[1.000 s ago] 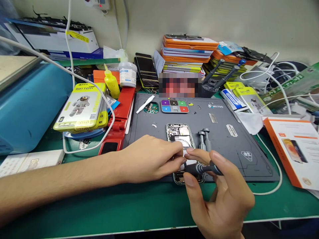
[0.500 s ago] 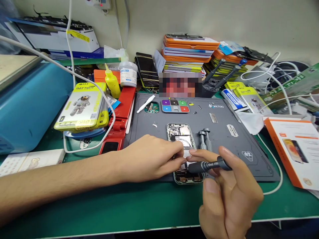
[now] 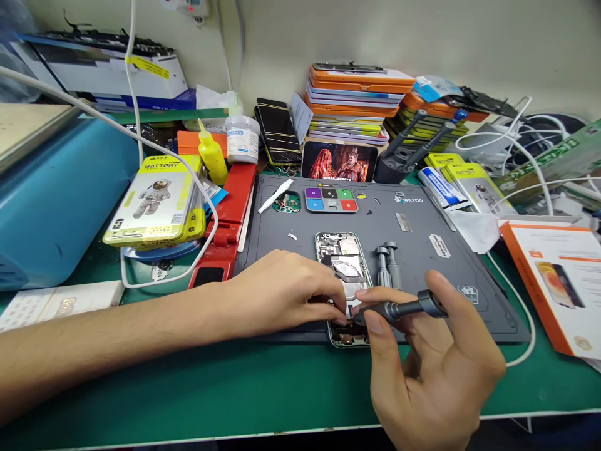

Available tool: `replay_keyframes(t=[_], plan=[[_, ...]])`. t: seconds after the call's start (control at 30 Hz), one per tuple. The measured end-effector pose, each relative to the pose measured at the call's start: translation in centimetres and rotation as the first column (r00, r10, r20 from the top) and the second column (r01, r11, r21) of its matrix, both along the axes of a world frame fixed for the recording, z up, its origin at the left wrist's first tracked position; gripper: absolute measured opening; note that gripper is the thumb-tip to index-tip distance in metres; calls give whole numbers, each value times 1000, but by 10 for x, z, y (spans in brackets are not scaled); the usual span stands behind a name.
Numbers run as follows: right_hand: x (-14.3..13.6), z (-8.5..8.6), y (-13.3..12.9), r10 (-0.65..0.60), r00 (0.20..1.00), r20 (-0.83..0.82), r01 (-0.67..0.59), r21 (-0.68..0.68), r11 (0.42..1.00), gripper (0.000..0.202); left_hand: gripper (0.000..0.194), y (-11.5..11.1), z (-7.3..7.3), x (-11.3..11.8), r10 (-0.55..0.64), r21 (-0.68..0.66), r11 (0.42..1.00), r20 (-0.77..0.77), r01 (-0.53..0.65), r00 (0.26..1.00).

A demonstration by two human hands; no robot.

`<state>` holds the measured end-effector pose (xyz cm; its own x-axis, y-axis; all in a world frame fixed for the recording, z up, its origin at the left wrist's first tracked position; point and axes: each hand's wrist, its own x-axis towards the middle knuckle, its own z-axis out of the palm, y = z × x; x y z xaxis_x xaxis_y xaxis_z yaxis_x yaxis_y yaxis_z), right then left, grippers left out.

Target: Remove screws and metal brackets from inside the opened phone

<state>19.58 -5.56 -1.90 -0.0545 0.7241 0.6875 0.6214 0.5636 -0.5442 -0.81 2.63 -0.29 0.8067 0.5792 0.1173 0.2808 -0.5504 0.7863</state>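
The thumb of the right hand has been brought against the screwdriver, from which it was held apart in the earlier frame. One opened phone is laid on the dark mat, its lower half partly covered by both hands. The tilted screwdriver is gripped by the right fingers; its tip is hidden. The left hand is placed over the phone, fingers curled together; whether anything is pinched cannot be told. Two other drivers are set just beside the phone.
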Motion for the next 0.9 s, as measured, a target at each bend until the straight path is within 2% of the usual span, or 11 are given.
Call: replay_keyframes(t=[0.17,0.33,0.43,0.5,0.6,0.67,0.73,0.9], plan=[[0,1,-2,-1,995,-96,-3,-38,999,71,6,0,3,0,-2,6,1000,-14,2,1000],[1,1,-2,30,991,-128,-33,-29,999,74,7,-1,1,-1,-37,33,999,-24,38,999],[3,2,-2,12,992,-128,-10,13,1000,77,7,-2,-1,0,-45,127,990,-64,53,997],[5,1,-2,5,989,-147,2,49,999,81,9,-4,0,0,-67,239,967,-101,90,993],[7,-1,-2,11,986,-164,-1,64,998,83,18,-10,1,0,-76,457,877,-171,148,982],[7,0,-3,15,983,-183,-6,52,999,80,21,-15,2,1,-44,560,817,-182,141,982],[7,1,-3,12,979,-203,-6,32,999,77,20,-18,1,2,-15,591,798,-168,113,986],[8,2,-4,-7,985,-172,13,31,999,72,23,-24,-3,7,26,556,828,-162,70,986]])
